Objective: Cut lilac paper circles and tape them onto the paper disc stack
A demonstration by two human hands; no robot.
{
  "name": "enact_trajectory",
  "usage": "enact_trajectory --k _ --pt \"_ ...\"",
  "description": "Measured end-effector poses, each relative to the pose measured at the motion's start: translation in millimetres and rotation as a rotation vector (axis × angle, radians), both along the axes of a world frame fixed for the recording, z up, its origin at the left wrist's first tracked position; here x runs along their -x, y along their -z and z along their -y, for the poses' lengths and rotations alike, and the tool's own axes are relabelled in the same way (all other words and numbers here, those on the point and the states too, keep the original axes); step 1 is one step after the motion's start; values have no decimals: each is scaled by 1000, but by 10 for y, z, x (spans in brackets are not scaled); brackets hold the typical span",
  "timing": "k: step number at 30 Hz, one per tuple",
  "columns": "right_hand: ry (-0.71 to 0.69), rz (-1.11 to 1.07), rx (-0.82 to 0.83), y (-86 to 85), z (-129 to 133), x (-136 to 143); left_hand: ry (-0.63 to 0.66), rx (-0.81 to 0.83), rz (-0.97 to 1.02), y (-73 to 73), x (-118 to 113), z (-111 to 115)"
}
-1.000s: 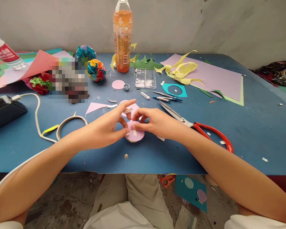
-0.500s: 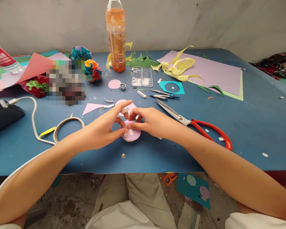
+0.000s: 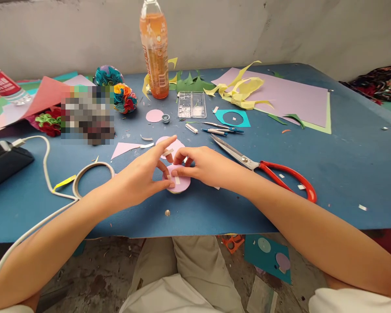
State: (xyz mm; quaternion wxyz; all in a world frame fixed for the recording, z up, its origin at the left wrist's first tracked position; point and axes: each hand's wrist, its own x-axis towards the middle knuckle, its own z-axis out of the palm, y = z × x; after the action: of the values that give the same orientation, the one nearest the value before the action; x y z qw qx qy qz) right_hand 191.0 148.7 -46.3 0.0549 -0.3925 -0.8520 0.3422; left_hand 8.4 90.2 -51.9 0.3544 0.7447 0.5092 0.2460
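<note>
A stack of pink paper circles [image 3: 181, 184] lies near the front of the blue table, with short strips of white tape on its top. My left hand [image 3: 143, 169] holds it by the left edge, thumb on top and forefinger stretched forward; a strip of white tape [image 3: 168, 152] sits by that finger. From the right, my right hand [image 3: 198, 163] pinches the stack's far edge, its thumb lying on top beside the tape. The fingertips underneath are hidden. Just beyond my hands lies another pink paper circle [image 3: 163, 143], partly covered by my fingers.
Red-handled scissors [image 3: 247, 161] lie on the right, with a compass [image 3: 223, 128] beyond them. A tape roll [image 3: 77, 180] and white cable [image 3: 46, 161] are at left. An orange drink bottle [image 3: 154, 52], paper flowers [image 3: 125, 98] and a lilac sheet [image 3: 289, 95] stand or lie farther back.
My left thumb has drawn slightly away from my right thumb, and a small tape piece now shows between them on the circle. The view has shifted slightly; my right hand keeps its grip.
</note>
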Motion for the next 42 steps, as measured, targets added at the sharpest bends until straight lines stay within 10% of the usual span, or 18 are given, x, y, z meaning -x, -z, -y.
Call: enact_trajectory --k 15,20,26,32,42 --pt "4 13 -2 3 -31 8 -123 -100 -162 15 34 -101" --pt "-12 -10 28 19 -47 6 -144 254 181 128 100 -240" --pt "61 -122 -11 41 -22 13 -241 184 415 118 98 -289" --pt "260 -496 -165 18 31 59 -26 184 543 40 34 -155" --pt "-37 -393 -514 -28 135 35 -81 235 626 7 10 -152"
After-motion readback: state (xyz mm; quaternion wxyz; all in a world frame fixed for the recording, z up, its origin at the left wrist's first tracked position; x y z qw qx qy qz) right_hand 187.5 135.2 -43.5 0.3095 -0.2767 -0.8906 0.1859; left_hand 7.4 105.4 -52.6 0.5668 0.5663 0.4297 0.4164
